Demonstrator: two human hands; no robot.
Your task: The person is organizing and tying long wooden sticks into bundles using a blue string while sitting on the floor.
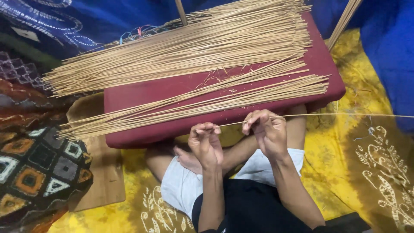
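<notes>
My left hand (206, 144) and my right hand (266, 131) both pinch one thin bamboo stick (345, 115) that runs from my left fingers out past the right edge of the view. They hover just in front of a dark red cushion (172, 92). On the cushion lie a large fan of thin sticks (181, 49) at the back and a smaller bundle (194, 105) near the front edge.
I sit cross-legged on a yellow patterned cloth (371, 155). A wooden board (97, 172) lies to the left, beside a dark patterned fabric (34, 164). Blue cloth (388, 39) covers the back. More sticks (343, 21) lean at the upper right.
</notes>
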